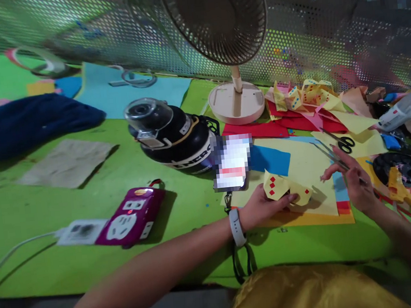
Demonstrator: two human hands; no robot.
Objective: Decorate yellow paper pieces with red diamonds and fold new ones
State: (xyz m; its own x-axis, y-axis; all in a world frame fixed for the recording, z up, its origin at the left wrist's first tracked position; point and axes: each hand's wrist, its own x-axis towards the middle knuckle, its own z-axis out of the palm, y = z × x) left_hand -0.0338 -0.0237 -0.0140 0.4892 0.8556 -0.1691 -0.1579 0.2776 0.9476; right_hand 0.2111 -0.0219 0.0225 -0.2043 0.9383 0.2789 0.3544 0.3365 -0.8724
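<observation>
My left hand (264,202), with a pale watch strap at the wrist, pinches a folded yellow paper piece (277,186) that carries red diamond shapes. Fingers cover part of its lower edge. To the right, my right hand (355,180) is raised over the papers and grips slim metal tweezers (331,153), their tips pointing up and left, apart from the folded piece. Beneath both hands lies a stack of coloured sheets, a pale yellow sheet (306,163) on top with a blue piece of paper (269,161). Black-handled scissors (345,144) lie just beyond the tweezers.
A phone (232,163) leans by a large dark bottle (178,139). Behind stand a fan (237,105) and several folded yellow papers (312,93). At right lie a yellow glue gun (403,190) and a black tray (392,167); at left, a purple power strip (133,216) and dark cloth (31,123).
</observation>
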